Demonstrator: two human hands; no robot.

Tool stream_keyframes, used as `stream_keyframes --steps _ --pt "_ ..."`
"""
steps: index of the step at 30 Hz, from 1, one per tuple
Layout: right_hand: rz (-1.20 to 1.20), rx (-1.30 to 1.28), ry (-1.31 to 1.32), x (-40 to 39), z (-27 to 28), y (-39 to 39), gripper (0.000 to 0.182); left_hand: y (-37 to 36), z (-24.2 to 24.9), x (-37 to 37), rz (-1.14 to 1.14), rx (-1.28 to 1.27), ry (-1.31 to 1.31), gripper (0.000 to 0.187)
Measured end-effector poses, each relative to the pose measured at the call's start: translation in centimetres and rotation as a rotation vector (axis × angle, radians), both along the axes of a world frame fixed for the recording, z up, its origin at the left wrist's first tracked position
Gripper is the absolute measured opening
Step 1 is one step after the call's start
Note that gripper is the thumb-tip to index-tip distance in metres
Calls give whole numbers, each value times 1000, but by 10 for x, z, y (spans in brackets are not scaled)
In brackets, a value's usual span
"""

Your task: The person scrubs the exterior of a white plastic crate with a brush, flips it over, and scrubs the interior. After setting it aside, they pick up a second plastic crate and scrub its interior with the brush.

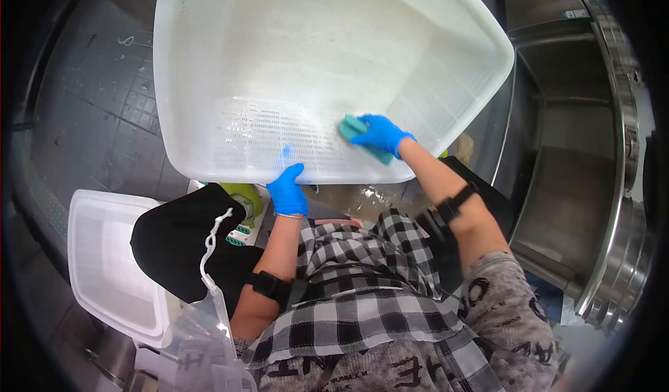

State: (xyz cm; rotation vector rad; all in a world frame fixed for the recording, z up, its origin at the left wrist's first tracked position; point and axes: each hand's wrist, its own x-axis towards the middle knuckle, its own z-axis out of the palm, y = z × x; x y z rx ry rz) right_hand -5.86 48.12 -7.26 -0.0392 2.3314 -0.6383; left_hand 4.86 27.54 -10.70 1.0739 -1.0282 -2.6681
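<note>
The floor (94, 124) is dark tile, with a pale loop (126, 41) lying at 10 o'clock and a bin (115, 252) standing near 8. Whether the tub (320, 50) at 12 o'clock rests on it too is hard to tell.

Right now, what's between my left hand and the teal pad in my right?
Only the white basket's slotted surface shows between your left hand and the teal pad, in the head view.
</note>
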Motion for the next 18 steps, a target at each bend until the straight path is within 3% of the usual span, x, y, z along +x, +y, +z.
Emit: stream_keyframes --steps 3,7,10,12,15,16,18 --pt "124 22 -83 11 19 21 66 -2 -2 -4 -11 -9 35 51" --pt "-196 71 21 -25 -7 24 65 -5 -6 -3 -40 4 15 52" --pt "-283 61 -15 -3 -16 20 66 -6 0 -4 -2 -33 55 52" --pt "85 163 24 9 1 30 68 -7 -3 -5 -2 -14 42 52" --pt "114 174 -113 -9 23 40 67 -7 -1 -6 -15 7 3 51" --pt "57 240 -56 -20 14 39 65 -7 1 -5 -25 13 -28 50" --pt "-218 141 -146 -25 -5 34 66 -7 -4 -4 -25 1 -12 50"
